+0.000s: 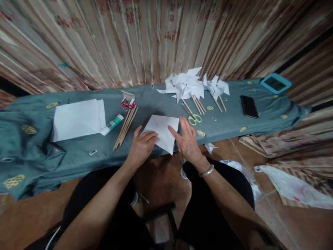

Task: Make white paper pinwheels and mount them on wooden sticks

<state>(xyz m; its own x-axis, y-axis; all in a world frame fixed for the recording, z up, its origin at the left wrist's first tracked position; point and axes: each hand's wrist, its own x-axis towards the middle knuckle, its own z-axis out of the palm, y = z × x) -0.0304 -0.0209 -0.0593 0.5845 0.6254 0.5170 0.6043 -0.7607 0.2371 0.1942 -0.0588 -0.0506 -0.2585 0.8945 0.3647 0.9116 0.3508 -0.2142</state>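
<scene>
A white square sheet of paper (163, 130) lies turned like a diamond on the grey-blue cloth (78, 156), near its front edge. My left hand (142, 146) rests flat on the sheet's left corner, fingers spread a little. My right hand (186, 140) presses on the right side of the sheet, index finger stretched along the paper; a silver bangle circles that wrist. Neither hand grips anything. Left of the sheet lie several wooden sticks (126, 126) in a bundle.
A stack of white paper (78, 119), a glue tube (112, 124) and a small box of pins (127, 100) lie to the left. Finished white pinwheels (186, 85), green-handled scissors (194, 118), a black phone (249, 106) and a blue-cased tablet (275, 83) lie to the right. Plastic bags (288, 185) lie on the floor.
</scene>
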